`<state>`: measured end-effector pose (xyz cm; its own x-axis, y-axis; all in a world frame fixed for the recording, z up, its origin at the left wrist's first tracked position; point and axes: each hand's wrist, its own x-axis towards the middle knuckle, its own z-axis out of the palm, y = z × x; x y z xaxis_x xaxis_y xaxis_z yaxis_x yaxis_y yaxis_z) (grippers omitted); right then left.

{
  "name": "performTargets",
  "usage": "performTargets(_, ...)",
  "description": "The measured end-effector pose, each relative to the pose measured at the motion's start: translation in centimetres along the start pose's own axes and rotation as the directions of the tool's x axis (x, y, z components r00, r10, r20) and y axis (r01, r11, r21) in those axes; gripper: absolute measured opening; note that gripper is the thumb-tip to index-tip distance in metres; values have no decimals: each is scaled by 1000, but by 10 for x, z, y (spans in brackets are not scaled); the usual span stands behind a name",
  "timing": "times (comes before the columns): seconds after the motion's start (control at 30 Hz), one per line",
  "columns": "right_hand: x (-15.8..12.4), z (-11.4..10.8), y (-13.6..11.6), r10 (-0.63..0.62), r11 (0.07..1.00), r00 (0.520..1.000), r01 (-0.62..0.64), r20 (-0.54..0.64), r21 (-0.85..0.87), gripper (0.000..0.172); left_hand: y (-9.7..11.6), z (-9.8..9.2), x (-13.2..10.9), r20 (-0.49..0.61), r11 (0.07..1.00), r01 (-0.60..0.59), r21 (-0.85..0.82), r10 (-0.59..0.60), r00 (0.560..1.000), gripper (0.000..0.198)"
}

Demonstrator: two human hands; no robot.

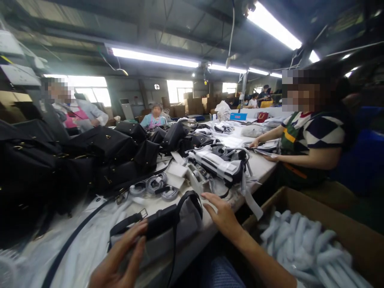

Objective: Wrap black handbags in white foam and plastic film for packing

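Note:
A grey and black handbag (189, 218) lies on the table in front of me, with a black handle looped up at its right end and a buckle on its strap. My left hand (120, 258) is at the bag's near left side, its fingers stretched and apart; whether they touch the bag I cannot tell. Just right of the handle, my right hand (221, 214) is open, thumb and fingers spread, with nothing in it. Coiled straps in clear wrap (156, 183) lie beyond the bag.
Black bags (99, 148) are heaped at the left. A wrapped bag (216, 162) and white box pieces (177, 175) lie farther back. A carton (330, 212) of white padded rolls (300, 240) stands at my right. A co-worker (312, 132) handles flat pieces across there; others are behind the table.

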<state>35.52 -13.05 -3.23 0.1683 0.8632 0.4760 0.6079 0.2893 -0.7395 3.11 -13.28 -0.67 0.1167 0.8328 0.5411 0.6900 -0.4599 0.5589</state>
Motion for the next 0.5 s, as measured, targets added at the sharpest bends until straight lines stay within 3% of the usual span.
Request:
performTargets(0.1, 10, 13, 14, -8, 994, 998, 1, 58, 109, 39, 56, 49, 38, 180, 972, -227, -63, 235, 955, 41)
performTargets(0.23, 22, 17, 22, -26, 974, 996, 7, 82, 227, 32, 87, 100, 79, 319, 953, -295, 74, 257, 912, 47)
performTargets(0.37, 28, 4, 27, 5, 948, 996, -35, 94, 316, 33, 85, 120, 98, 412, 943, -315, 107, 246, 878, 44)
performTargets(0.5, 32, -12, 36, 3, 920, 985, -70, 172, 386, 26, 85, 118, 108, 483, 969, -246, 36, 198, 853, 30)
